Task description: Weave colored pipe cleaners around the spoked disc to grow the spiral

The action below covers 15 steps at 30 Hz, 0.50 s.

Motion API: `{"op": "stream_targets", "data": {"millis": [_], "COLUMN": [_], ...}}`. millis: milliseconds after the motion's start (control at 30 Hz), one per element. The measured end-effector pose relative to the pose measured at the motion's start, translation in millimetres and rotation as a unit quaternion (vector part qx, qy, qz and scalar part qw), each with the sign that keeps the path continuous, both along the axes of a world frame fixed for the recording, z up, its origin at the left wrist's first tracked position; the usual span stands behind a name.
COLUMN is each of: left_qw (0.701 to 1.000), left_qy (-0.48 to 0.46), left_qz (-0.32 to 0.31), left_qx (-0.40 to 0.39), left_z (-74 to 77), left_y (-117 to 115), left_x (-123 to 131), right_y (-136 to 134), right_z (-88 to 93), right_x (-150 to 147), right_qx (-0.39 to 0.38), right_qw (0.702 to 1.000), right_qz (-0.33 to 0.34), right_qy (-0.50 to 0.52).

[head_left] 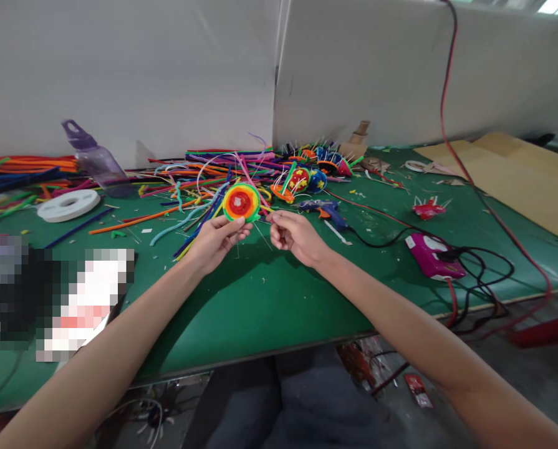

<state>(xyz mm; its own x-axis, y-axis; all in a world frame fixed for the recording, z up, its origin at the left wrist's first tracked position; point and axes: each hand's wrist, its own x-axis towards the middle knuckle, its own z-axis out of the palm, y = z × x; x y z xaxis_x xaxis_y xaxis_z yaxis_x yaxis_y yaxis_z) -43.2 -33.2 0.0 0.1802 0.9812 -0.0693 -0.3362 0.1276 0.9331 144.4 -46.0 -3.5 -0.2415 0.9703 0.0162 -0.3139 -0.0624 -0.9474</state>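
Note:
Between thumb and fingers, my left hand (223, 240) grips a round coil of pipe cleaners (241, 203), ringed green, yellow and orange around a red middle with a pale spot. The coil is held up above the table, its flat face toward me. A yellow pipe cleaner end (266, 210) sticks out from the coil's right side, and my right hand (293, 236) pinches its tip. The other fingers of that hand are curled in. Just beyond lie loose pipe cleaners (166, 209) in many colours. A blue glue gun (328, 213) rests right of my right hand.
A purple water bottle (101, 163) and a white spool (68, 204) stand at the left. Starry decorated balls (300, 180) lie behind my hands. A magenta power box (434, 255) with tangled cables is at the right. A red-black cord (447, 81) hangs down near brown cardboard (517, 181).

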Motion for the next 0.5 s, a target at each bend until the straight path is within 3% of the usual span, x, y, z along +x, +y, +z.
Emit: {"op": "stream_targets", "data": {"millis": [500], "left_qw": [1.0], "left_qy": [-0.006], "left_qz": [-0.006], "left_qx": [0.004], "left_z": [0.6], "left_y": [0.2], "left_x": [0.2], "right_y": [2.2], "right_z": [-2.5], "right_x": [0.6], "right_qx": [0.011], "right_qw": [1.0], "right_qz": [0.018], "right_qy": [0.012]}}
